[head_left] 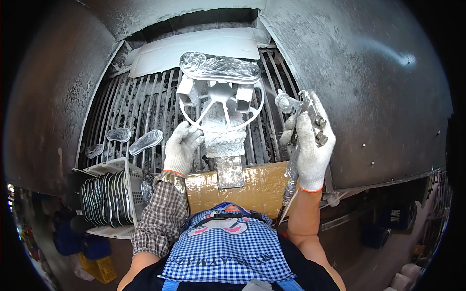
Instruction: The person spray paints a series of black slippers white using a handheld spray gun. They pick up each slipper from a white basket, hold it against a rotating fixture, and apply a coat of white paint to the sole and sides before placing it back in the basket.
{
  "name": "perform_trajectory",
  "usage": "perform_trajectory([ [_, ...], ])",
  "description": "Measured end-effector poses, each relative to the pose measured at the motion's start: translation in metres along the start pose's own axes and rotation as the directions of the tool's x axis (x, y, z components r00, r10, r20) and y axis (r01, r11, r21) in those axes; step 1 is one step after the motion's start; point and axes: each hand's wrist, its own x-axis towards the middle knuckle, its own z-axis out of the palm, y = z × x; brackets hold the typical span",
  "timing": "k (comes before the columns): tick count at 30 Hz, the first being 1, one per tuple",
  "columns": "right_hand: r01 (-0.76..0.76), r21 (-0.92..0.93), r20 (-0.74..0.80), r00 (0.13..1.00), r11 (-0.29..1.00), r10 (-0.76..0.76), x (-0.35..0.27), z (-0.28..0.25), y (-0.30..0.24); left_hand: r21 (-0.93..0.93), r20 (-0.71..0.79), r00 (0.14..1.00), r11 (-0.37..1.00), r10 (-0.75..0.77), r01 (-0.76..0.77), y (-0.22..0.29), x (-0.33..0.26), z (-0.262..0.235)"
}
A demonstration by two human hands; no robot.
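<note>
In the middle stands a white-coated spoked wheel (226, 107), lying flat like a turntable on a crusted block (224, 140). Across its far side rests a long, sole-shaped piece (219, 67) with a crinkled silver top and a pale rim, raised on two box-like supports. My left hand (181, 149), in a white knit glove, is at the wheel's near left rim with its fingers curled and seems to grip it. To the right of the wheel, my gloved right hand (313, 140) is closed around a spray gun (296, 109), whose nozzle faces left toward the wheel.
Metal slats (141, 99) lie beneath, with a white sheet (196, 48) at the back. Several smaller silver pieces (146, 141) lie at left. A pale plastic crate (130, 186) holds a row of dark-rimmed pieces. Metal walls (374, 97) flank the booth; a taped cardboard strip (262, 186) edges the front.
</note>
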Motion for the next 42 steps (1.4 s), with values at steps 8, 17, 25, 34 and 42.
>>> perform_trajectory([
  [8,-0.004,-0.015,0.029,1.0,1.0,0.004,-0.013,-0.002,-0.008,-0.055,0.113,0.987,0.991,-0.112,0.119,-0.036,-0.013,0.014],
  [17,-0.024,-0.002,0.02,1.0,1.0,0.024,-0.019,-0.005,-0.012,-0.185,0.127,0.981,0.968,-0.146,0.168,-0.031,-0.017,0.024],
  [25,-0.024,-0.023,0.065,0.998,0.999,0.025,-0.017,-0.011,-0.004,-0.137,0.133,0.989,0.987,-0.066,0.084,-0.007,-0.011,0.008],
  [34,-0.133,0.079,0.197,0.974,0.988,0.115,-0.017,-0.001,0.002,-0.072,0.116,0.993,0.997,-0.019,0.027,0.025,0.004,0.002],
  [42,-0.022,-0.013,0.163,0.986,1.0,0.024,-0.001,0.012,0.022,-0.045,0.122,0.992,0.999,-0.006,0.012,0.051,0.027,-0.003],
])
